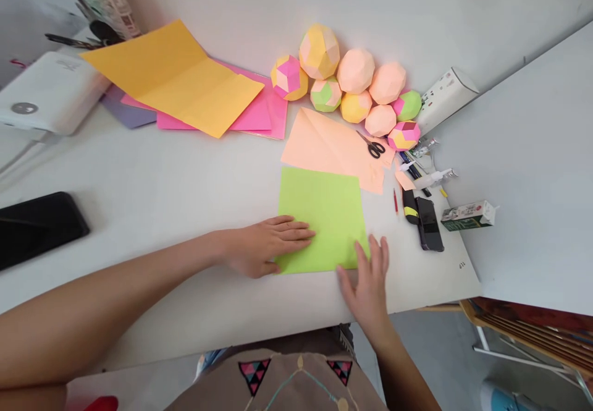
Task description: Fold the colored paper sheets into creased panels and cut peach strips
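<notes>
A square sheet of lime green paper lies flat on the white table near its front edge. My left hand rests across the sheet's left side, fingers stretched out and pointing right. At the lower right corner of the paper is my right hand, its fingers spread and the tips at the paper's edge. Neither hand grips anything. Just behind the green sheet lies peach paper, creased and partly cut, with small black scissors on it.
Several faceted paper balls stand against the wall. Orange paper covers pink sheets at back left. A white power bank and black phone are left; another phone and a drink carton are right.
</notes>
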`<state>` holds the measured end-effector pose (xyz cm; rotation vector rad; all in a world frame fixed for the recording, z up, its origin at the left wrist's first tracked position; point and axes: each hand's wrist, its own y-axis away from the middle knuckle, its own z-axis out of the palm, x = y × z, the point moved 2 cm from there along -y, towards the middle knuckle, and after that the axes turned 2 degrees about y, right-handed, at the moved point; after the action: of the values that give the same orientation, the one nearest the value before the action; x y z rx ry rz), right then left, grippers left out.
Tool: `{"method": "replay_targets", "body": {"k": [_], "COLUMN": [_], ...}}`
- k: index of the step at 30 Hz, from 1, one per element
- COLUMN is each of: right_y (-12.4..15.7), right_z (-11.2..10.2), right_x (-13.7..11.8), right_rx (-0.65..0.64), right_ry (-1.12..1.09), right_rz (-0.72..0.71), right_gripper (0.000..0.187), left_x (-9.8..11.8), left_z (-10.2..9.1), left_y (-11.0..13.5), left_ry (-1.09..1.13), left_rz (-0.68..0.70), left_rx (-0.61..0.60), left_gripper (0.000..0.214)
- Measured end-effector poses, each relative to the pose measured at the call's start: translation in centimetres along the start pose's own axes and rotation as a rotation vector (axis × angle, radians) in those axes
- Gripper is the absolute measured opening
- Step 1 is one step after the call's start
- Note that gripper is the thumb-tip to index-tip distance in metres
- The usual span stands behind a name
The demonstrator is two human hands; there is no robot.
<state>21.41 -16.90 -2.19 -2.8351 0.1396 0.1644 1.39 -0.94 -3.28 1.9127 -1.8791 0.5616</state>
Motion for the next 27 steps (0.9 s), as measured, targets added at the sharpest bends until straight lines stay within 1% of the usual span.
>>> {"method": "replay_targets", "body": {"k": [4,6,7,8,10,13,15,16,18,19,21,23,24,25,27], "right_y": [-1.5,-1.8,-1.9,-1.8,-1.4,-0.3,0.5,0.7,0.8,0.6,-0.1,-1.0,-1.5,-2.0,-2.8], "right_z": [1.6,2.2,2.4,2.4,2.3,1.5,0.7,0.2,-0.7,-1.0,-1.1,-0.6,-0.1,0.3,1.2], "right_x": [-6.2,-7.8,-8.0,-7.7,-5.8,-1.0,2.1,3.2,4.2,4.0,2.2,-0.6,-1.9,-3.1,-4.7], "right_rx": [-0.166,-0.204,-0.212,-0.214,-0.213,-0.18,-0.115,-0.069,0.012,0.041,0.039,-0.035,-0.068,-0.074,-0.062], "right_ry": [-0.028,-0.009,0.007,0.026,0.068,0.123,0.14,0.14,0.092,0.041,-0.089,-0.181,-0.186,-0.162,-0.088], "right_rz": [-0.106,-0.14,-0.144,-0.139,-0.104,-0.01,0.063,0.084,0.068,0.012,-0.2,-0.483,-0.597,-0.675,-0.761], "right_gripper": [0.062,0.064,0.064,0.063,0.061,0.06,0.059,0.059,0.054,0.049,0.038,0.032,0.028,0.025,0.02], "left_x": [0.4,0.6,0.6,0.6,0.6,0.4,0.3,0.3,0.3,0.3,0.3,0.0,-0.1,-0.2,-0.5], "left_z": [-0.4,-0.5,-0.6,-0.6,-0.6,-0.6,-0.6,-0.6,-0.7,-0.8,-0.9,-1.1,-1.2,-1.2,-1.4], "left_y": [-0.2,-0.3,-0.3,-0.3,-0.3,-0.2,-0.2,-0.2,-0.1,-0.1,-0.1,0.0,0.0,0.0,0.1], "left_ry": [0.009,0.001,-0.001,0.0,0.011,0.038,0.049,0.052,0.061,0.07,0.092,0.117,0.125,0.129,0.126], "left_rz": [-0.023,-0.037,-0.042,-0.042,-0.039,-0.044,-0.05,-0.049,-0.042,-0.04,-0.049,-0.062,-0.064,-0.065,-0.068], "left_rx": [-0.027,-0.044,-0.052,-0.059,-0.066,-0.061,-0.057,-0.058,-0.068,-0.074,-0.076,-0.064,-0.055,-0.046,-0.035], "left_gripper": [0.07,0.067,0.067,0.068,0.072,0.073,0.072,0.072,0.073,0.074,0.074,0.07,0.067,0.064,0.061]}}
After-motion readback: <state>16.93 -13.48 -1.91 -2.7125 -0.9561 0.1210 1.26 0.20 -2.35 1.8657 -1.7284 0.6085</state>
